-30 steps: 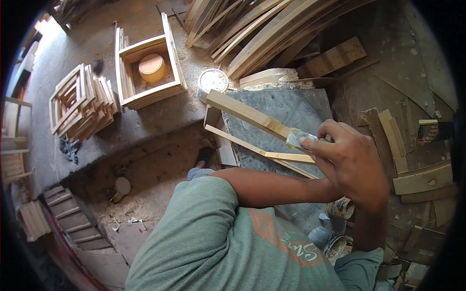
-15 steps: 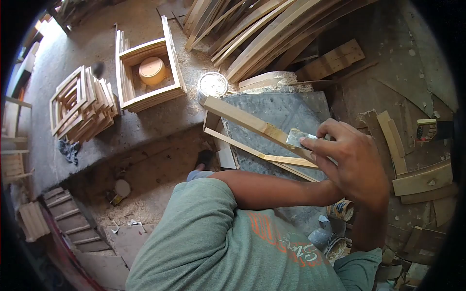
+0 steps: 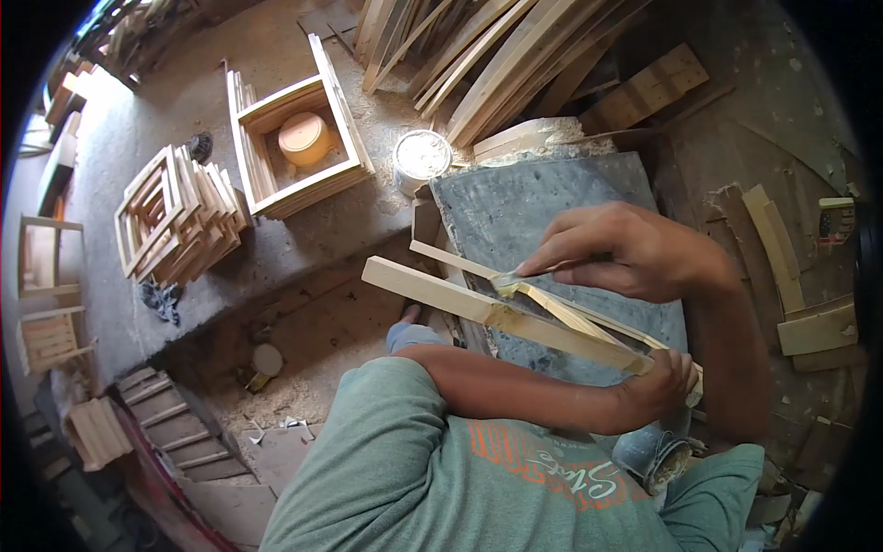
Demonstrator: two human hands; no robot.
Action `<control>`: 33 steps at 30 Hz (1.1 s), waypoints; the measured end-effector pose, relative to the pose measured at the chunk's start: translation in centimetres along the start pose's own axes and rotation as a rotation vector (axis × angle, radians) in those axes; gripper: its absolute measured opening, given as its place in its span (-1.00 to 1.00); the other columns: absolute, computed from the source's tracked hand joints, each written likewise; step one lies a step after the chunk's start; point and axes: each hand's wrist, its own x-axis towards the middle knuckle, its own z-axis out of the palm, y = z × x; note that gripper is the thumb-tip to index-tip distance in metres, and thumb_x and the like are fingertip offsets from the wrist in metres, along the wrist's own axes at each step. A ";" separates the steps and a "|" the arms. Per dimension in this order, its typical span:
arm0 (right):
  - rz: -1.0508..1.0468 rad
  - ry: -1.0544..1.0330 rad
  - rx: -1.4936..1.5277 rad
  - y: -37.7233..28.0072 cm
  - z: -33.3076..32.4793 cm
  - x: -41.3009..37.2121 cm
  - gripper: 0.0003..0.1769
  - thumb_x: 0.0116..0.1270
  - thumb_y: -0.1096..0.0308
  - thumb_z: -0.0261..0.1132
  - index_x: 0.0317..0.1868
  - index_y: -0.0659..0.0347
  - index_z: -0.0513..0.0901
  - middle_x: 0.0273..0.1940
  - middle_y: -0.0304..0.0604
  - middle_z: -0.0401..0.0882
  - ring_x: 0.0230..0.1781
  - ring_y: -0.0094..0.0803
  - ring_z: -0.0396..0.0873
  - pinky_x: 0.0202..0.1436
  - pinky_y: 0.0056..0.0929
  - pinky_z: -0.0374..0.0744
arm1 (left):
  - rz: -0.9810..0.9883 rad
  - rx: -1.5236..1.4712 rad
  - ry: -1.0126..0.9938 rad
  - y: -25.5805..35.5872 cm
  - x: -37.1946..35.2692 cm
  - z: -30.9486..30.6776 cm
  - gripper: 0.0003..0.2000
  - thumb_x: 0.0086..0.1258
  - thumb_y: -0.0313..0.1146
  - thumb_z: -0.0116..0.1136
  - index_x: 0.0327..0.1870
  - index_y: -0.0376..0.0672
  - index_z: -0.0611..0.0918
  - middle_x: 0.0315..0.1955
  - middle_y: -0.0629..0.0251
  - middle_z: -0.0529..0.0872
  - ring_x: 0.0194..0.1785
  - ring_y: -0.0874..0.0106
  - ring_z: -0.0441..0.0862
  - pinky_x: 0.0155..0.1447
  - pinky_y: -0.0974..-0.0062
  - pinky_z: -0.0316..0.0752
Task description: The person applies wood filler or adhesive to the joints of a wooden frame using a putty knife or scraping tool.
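My left hand (image 3: pixel 660 388) is closed round the right end of a wooden frame (image 3: pixel 432 293), holding it tilted above a grey board. In my right hand (image 3: pixel 621 248) is a small flat putty scraper (image 3: pixel 509 281), pinched between thumb and fingers. The scraper's edge touches the frame's far side, at a joint where yellowish putty shows. Another smear of putty marks the middle of the near rail. My right fingers partly cover the scraper.
Under the frame lies the grey board (image 3: pixel 579 198), with a tub of pale paste (image 3: pixel 421 158) beyond its left corner. Stacked wooden frames (image 3: pixel 179 216) and a larger frame stack (image 3: pixel 308 189) stand left. Curved wood strips (image 3: pixel 515 64) lie behind. A grimy can (image 3: pixel 658 457) sits near my right sleeve.
My right hand has moved the scraper left, from the near rail to the far side's joint. The frame has shifted down and turned, and my left hand's grip now shows.
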 end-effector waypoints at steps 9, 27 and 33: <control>0.059 -0.329 0.056 1.2 -1.3 -0.3 -0.72 0.33 0.40 0.33 0.05 0.09 0.73 -0.14 -0.07 0.67 -0.08 -0.16 0.61 0.05 -0.27 0.54 | -0.021 -0.036 -0.033 0.5 -0.5 -0.3 -0.75 0.20 -0.17 0.05 -0.26 -0.14 0.59 -0.45 0.35 0.49 -0.39 0.41 0.42 -0.31 0.42 0.26; 0.137 0.958 -0.018 -5.7 3.3 -25.9 -0.63 0.14 0.28 0.35 -0.08 0.33 0.72 -0.18 0.04 0.64 -0.10 -0.20 0.60 0.02 -0.35 0.51 | 0.070 -0.287 -0.389 -11.6 11.7 7.5 -0.58 0.22 -0.13 0.25 0.01 -0.20 0.54 -0.29 0.14 0.71 -0.19 0.23 0.72 -0.22 0.24 0.55; 0.449 1.174 0.183 -2.2 15.3 -29.1 -0.62 0.13 0.34 0.38 -0.05 0.35 0.70 -0.16 0.00 0.64 -0.11 -0.26 0.60 0.00 -0.33 0.55 | 0.067 -0.259 -0.536 -15.8 15.5 10.9 -0.37 0.12 0.08 0.36 0.11 -0.17 0.54 -0.11 0.08 0.75 0.00 0.14 0.73 0.05 0.20 0.60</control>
